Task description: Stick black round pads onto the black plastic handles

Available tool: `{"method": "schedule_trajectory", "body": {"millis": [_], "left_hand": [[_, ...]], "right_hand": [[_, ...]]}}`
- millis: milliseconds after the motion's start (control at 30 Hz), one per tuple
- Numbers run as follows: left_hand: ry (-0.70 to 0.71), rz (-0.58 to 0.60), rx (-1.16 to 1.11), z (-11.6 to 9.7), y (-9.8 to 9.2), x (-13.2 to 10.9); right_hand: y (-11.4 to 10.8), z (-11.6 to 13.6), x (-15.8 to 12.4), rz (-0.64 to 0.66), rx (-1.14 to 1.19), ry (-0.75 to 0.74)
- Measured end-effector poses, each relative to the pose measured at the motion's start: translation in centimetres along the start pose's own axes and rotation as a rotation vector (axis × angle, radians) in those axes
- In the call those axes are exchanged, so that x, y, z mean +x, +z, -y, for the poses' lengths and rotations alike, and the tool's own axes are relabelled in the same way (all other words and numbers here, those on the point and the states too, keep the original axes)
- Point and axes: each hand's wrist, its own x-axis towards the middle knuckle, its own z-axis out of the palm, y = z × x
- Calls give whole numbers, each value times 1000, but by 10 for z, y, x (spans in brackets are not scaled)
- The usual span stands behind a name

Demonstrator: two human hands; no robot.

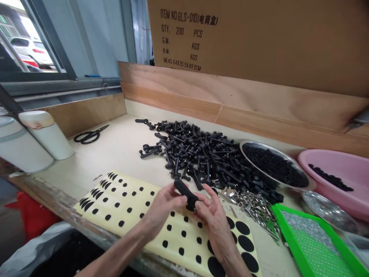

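Observation:
A black plastic arm-shaped part (184, 191) is held between my two hands above a yellow sticker sheet. My left hand (161, 206) pinches its upper left side between thumb and fingers. At its lower right end, my right hand (211, 215) grips it with thumb and fingertips. Below lies the yellow sheet (135, 223), carrying black dots, larger black discs and narrow slivers. Just behind the hands spreads a big heap of similar black parts (198, 154). Small metal strips (256, 209) are scattered to the right of my right hand.
A metal bowl (305, 184) of black pieces and a pink basin (354, 169) stand at right, near a green tray (288, 234) of small metal bits. Black scissors (90, 135) and white bottles (52, 138) sit at left. Wooden boards (178, 98) and a carton (259, 42) close off the back.

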Motion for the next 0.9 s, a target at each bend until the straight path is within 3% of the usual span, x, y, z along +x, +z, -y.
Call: {"method": "schedule_trajectory", "body": {"millis": [100, 233, 300, 400, 567, 900], "left_hand": [[-54, 31, -86, 15, 9, 0], [-78, -146, -59, 20, 6, 3], [-108, -162, -54, 20, 3, 4], [-97, -132, -44, 22, 1, 5], [-72, -120, -20, 24, 2, 8], [-75, -126, -43, 22, 4, 7]], "right_hand": [[5, -1, 0, -40, -18, -2], [-3, -1, 3, -219, -141, -83], [-12, -1, 3, -262, -190, -113], [-18, -2, 1, -170, -192, -45], [-9, -2, -5, -34, -227, 98], [-4, -5, -4, -97, -280, 130]]}}
